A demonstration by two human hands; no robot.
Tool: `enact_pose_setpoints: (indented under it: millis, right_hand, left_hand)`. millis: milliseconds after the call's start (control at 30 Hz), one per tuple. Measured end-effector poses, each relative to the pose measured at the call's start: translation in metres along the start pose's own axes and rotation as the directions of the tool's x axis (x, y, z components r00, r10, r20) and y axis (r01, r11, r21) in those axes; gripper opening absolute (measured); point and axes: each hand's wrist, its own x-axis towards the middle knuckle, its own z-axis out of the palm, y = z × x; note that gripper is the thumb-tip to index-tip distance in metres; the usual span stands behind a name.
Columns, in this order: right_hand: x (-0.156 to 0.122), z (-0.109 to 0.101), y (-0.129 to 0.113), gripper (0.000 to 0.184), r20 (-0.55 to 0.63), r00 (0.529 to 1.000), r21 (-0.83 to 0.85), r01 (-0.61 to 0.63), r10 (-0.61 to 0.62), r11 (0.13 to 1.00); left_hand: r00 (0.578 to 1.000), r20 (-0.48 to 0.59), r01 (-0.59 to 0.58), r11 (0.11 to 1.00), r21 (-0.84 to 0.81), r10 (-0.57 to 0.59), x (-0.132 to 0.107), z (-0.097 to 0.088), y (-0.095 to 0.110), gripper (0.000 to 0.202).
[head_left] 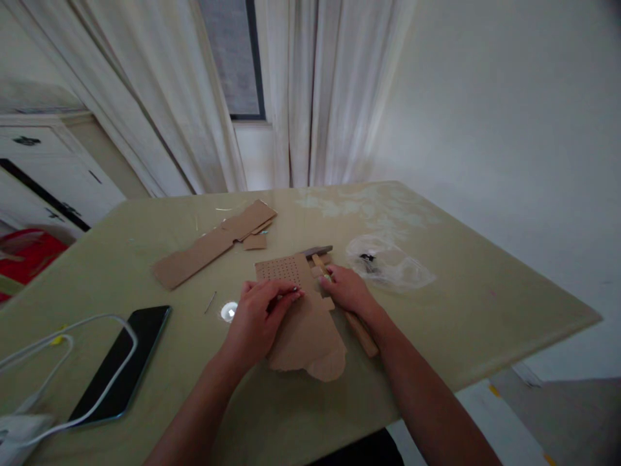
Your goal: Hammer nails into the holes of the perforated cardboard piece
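A piece of brown cardboard (303, 336) lies in front of me, with rows of small dark holes or dots near its far edge. Over it, my left hand (264, 310) pinches something tiny and dark at the fingertips, perhaps a nail; it is too small to make out. My right hand (347, 291) is wrapped round the wooden handle of a hammer (361, 333), which rests along the cardboard's right side. The hammer's metal head points away from me, by the cardboard's far right corner.
Cardboard strips (213, 252) lie at the back left. A clear plastic bag (388, 262) with small black items sits to the right. On the left are a nail (210, 302), a shiny round disc (229, 312), a phone (123, 366) and white cables (104, 317) on the table (436, 310).
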Motion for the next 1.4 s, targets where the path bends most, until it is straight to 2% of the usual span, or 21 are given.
enact_pose_setpoints:
  millis: [433,733,1033,1400]
  right_hand:
    - [0.0003,-0.0002,0.0001,0.035,0.001,1.0,-0.004,-0.012,0.012,1.0]
    - [0.0006,0.0007,-0.0002,0.037,-0.002,1.0,-0.001,-0.016,0.016,1.0]
    - [0.0045,0.004,0.0043,0.038,-0.011,1.0,0.011,0.003,-0.003,1.0]
    - [0.0054,0.0046,0.0044,0.032,-0.055,0.998,0.013,0.005,-0.005,1.0]
  left_hand:
    - [1.0,-0.005,-0.008,1.0,0.003,0.008,-0.0001,0.0001,0.0003,0.025]
    - [1.0,0.002,-0.02,1.0,0.004,0.02,-0.001,0.0003,-0.0008,0.018]
    - [0.998,0.011,0.064,0.995,-0.081,-0.063,0.0008,0.0041,-0.0038,0.024]
    - [0.997,0.02,0.081,0.995,-0.06,-0.08,0.0014,0.0054,-0.0072,0.024]
